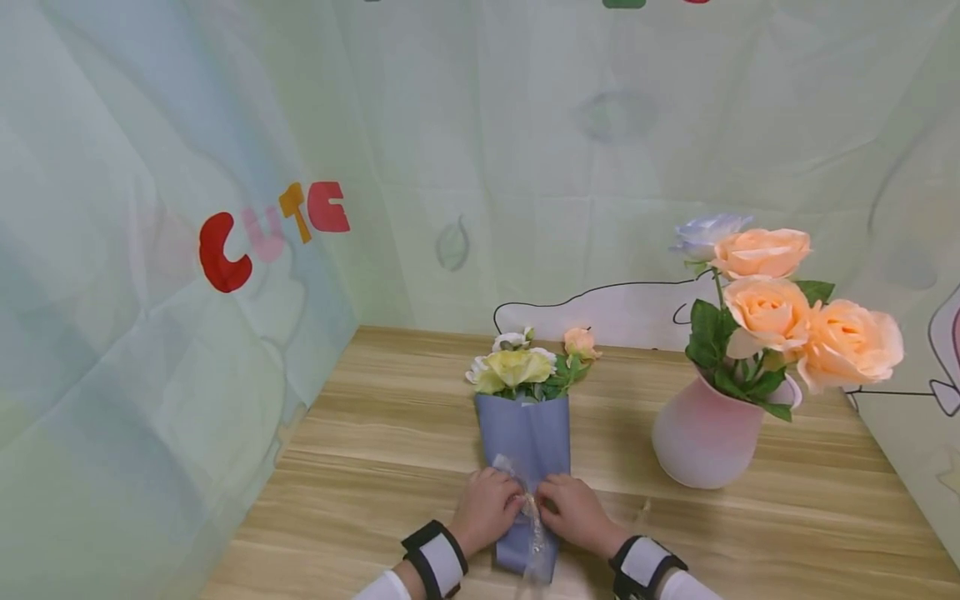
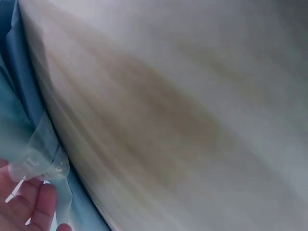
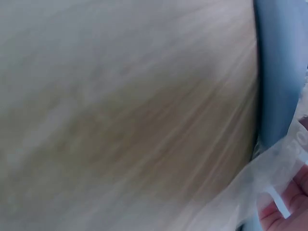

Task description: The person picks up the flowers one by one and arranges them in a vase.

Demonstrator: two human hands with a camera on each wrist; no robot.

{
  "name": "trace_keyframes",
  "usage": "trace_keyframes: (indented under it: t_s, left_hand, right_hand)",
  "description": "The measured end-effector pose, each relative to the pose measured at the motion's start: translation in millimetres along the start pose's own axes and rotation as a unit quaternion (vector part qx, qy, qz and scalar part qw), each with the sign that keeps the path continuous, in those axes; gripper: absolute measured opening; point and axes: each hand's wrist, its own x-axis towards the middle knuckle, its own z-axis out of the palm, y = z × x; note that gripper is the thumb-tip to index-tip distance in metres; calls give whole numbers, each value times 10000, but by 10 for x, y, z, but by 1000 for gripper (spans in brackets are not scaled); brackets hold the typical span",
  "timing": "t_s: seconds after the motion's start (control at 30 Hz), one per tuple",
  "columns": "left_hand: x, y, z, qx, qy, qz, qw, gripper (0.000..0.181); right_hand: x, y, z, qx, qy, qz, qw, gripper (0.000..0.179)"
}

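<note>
A small bouquet of yellow, white and peach flowers [image 1: 517, 368] lies on the table in blue wrapping paper [image 1: 534, 429]. A sheer whitish ribbon [image 1: 536, 537] runs over the narrow lower part of the wrap. From the left side my left hand [image 1: 486, 510] pinches the ribbon with curled fingers. On the other side my right hand [image 1: 579, 515] pinches it too, close to the middle of the wrap. In the left wrist view printed letters show on the ribbon [image 2: 36, 161]. The right wrist view has the ribbon [image 3: 269, 168] stretching past the fingertips.
Right of the bouquet stands a pink and white pitcher vase [image 1: 705, 437] with large peach roses [image 1: 768, 312] and one pale blue rose [image 1: 708, 235]. The wood-grain table [image 1: 375, 442] meets printed cloth walls [image 1: 465, 167] at the back and sides.
</note>
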Motion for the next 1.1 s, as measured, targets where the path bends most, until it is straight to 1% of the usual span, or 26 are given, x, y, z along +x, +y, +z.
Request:
trace_keyframes:
  t_s: [0.1, 0.2, 0.37, 0.57, 0.63, 0.67, 0.7, 0.8, 0.9, 0.93, 1.1]
  left_hand:
    - [12, -7, 7, -29, 37, -89, 9999, 12]
    - [23, -8, 5, -7, 80, -53, 10000, 12]
    - [34, -1, 13, 7, 87, -77, 9999, 11]
    - [46, 3, 19, -89, 129, -173, 9997, 11]
    - [49, 3, 12, -124, 259, -122, 9995, 11]
    - [50, 5, 7, -146, 321, -101, 9993, 11]
    - [50, 5, 5, -113, 444, -35, 9989, 11]
    - [51, 3, 12, -100, 606, 37, 9981, 11]
    - [51, 7, 28, -47, 545, -26, 9985, 11]
    - [49, 9, 36, -62, 446, -94, 9989, 11]
    - [41, 20, 43, 16, 233, -179, 9996, 12]
  right_hand:
    - [-12, 14, 3, -28, 53, -43, 10000, 17]
    - [-13, 21, 10, 58, 31, 29, 10000, 16]
    - [-7, 6, 3, 409, -139, 434, 9981, 10]
    - [15, -20, -14, 745, -204, 872, 9932, 6]
    - [17, -23, -14, 787, -243, 966, 9919, 6]
    - [18, -24, -16, 812, -266, 993, 9914, 9]
    - [20, -26, -20, 822, -269, 995, 9913, 11]
    - [27, -33, -23, 826, -254, 954, 9917, 16]
    - [35, -48, -27, 778, -269, 926, 9923, 12]
    - [35, -49, -23, 731, -287, 939, 9925, 12]
    - [29, -63, 7, 544, -287, 977, 9933, 11]
